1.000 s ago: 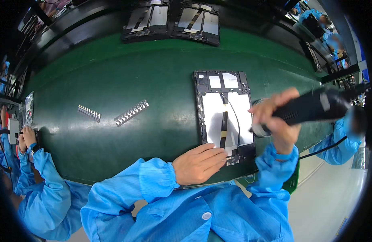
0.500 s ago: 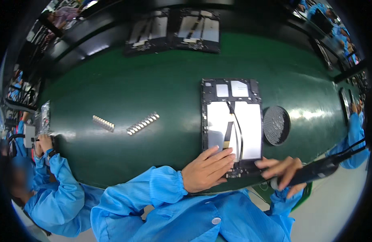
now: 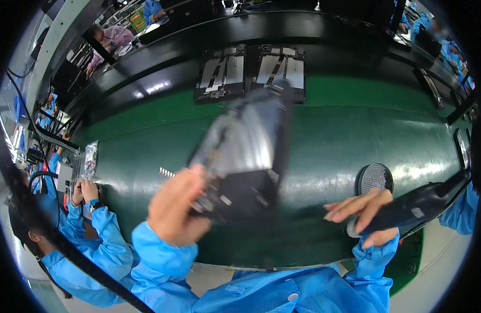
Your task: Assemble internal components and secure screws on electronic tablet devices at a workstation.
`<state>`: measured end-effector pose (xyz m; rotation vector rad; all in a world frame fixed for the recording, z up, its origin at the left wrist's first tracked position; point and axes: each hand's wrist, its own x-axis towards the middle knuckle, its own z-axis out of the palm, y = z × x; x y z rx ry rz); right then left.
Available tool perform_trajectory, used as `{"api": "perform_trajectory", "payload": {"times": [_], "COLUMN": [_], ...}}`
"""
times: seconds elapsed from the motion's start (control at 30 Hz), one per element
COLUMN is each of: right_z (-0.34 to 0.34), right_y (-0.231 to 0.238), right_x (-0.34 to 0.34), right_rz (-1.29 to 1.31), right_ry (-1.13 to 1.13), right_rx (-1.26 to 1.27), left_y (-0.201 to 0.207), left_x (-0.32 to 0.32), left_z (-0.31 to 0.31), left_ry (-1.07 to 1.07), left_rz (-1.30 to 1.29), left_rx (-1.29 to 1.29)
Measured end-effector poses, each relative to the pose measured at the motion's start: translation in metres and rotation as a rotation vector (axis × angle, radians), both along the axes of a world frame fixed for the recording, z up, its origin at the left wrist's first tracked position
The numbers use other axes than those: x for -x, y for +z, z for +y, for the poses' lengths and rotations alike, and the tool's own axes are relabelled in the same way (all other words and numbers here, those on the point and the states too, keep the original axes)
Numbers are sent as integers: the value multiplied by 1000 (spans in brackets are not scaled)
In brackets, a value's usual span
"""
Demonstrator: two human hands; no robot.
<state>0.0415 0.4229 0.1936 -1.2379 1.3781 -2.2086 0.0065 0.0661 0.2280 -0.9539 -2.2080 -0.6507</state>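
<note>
My left hand (image 3: 178,208) is closed on the lower left edge of an opened tablet (image 3: 245,141), holding it raised and tilted above the green table. Motion smears the tablet; its silvery battery area and black lower part still show. My right hand (image 3: 363,214) is wrapped round a black electric screwdriver (image 3: 412,208), whose body points off to the right. Just beyond that hand lies a round black dish (image 3: 391,180) with a grey, grainy-looking inside. Behind my left hand, part of a short strip of small shiny pieces (image 3: 166,172) peeks out.
Two more opened tablets, one on the left (image 3: 219,78) and one on the right (image 3: 279,70), lie at the table's far side below a dark shelf (image 3: 183,57). A co-worker's hands (image 3: 85,192) are at the left edge, beside a clear plastic bag (image 3: 90,156).
The tablet, flat on the table before, is now lifted and moved left in my left hand, which lay flat on it. My right hand keeps the screwdriver. The view has shifted.
</note>
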Motion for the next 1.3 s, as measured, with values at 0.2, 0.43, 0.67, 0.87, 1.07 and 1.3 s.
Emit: {"api": "perform_trajectory", "payload": {"times": [0.2,0.43,0.67,0.87,1.07,1.3], "right_z": [-16,-7,0,1,13,20], "right_y": [-24,-22,-14,-17,-25,-30], "right_x": [-12,-6,-3,12,10,15], "right_rz": [-250,-323,-457,-466,-402,-401], "right_ry": [-279,-466,-732,-751,-845,-810], "right_rx": [64,103,-53,-104,-92,-56], "left_y": [-11,-48,-56,-67,-86,-64], "left_x": [99,202,242,258,291,311], "left_z": [-73,-160,-56,-7,14,5], "left_ry": [204,477,487,301,254,369], "left_rz": [151,-32,-317,-363,-341,24], "left_rx": [74,479,662,788,733,289]}}
